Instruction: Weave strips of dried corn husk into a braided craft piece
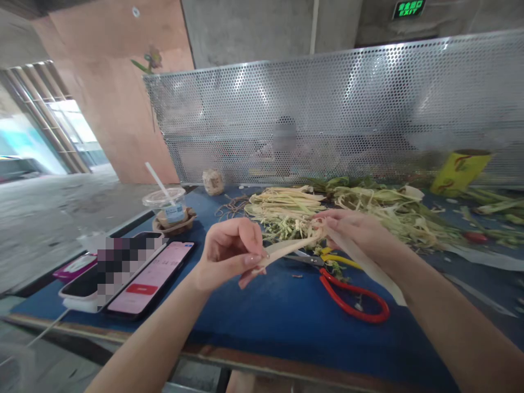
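My left hand [229,252] pinches the near end of a pale dried leaf strip [286,248] above the blue table [262,311]. My right hand [356,232] grips the far end of the same strip, fingers closed, with another pale strip trailing down past the wrist. Red-handled scissors [352,297] lie on the table just below my hands, beside a yellow-handled tool [339,257]. Behind the hands sit piles of split pale-green leaf strips [286,210].
Phones [149,278] lie at the left of the table, near a plastic cup with a straw [167,206]. A perforated metal screen [347,109] backs the table. A yellow cup [460,170] and more green stalks [495,210] lie at the right.
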### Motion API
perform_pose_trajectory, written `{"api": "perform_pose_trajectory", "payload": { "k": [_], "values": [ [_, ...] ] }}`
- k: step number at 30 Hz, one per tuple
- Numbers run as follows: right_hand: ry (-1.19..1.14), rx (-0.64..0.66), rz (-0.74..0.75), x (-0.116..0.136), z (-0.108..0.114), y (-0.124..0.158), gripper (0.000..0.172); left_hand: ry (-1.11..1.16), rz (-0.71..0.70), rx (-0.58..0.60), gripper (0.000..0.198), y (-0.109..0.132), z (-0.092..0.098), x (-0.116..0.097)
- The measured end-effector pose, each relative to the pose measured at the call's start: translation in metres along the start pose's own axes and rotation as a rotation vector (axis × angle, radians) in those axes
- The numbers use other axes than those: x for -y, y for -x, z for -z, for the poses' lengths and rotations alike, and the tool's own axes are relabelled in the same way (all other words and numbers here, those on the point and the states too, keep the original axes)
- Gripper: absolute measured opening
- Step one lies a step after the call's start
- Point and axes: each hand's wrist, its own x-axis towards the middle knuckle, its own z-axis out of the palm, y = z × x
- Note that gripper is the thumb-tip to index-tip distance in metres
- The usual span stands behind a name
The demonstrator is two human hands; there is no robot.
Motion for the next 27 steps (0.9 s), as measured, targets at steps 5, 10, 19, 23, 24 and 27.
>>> {"api": "perform_pose_trajectory", "payload": {
  "k": [5,10,19,23,24,27],
  "values": [
    [-0.301,0.047,0.007,-0.011,-0.004,-0.005,0.023,-0.131,0.186,0.139,0.014,-0.001,0.006,0.003],
    [-0.343,0.103,0.043,-0.013,-0.008,-0.003,0.018,-0.505,0.304,0.094,0.020,-0.008,0.000,0.011],
    [-0.333,0.180,0.171,-0.002,-0.016,0.009,0.016,-1.014,0.165,0.117,0.022,-0.015,-0.015,0.032],
    [-0.258,0.137,0.251,-0.001,-0.015,0.009,0.023,-0.712,0.311,0.038,0.015,-0.015,-0.015,0.035],
    [-0.206,0.149,0.239,-0.001,-0.015,0.009,0.027,-0.599,0.350,0.011,0.017,-0.015,-0.015,0.035],
    [-0.050,0.256,0.144,-0.004,-0.019,0.008,0.040,-0.300,0.394,-0.037,0.023,-0.017,-0.014,0.036]
  ]
}}
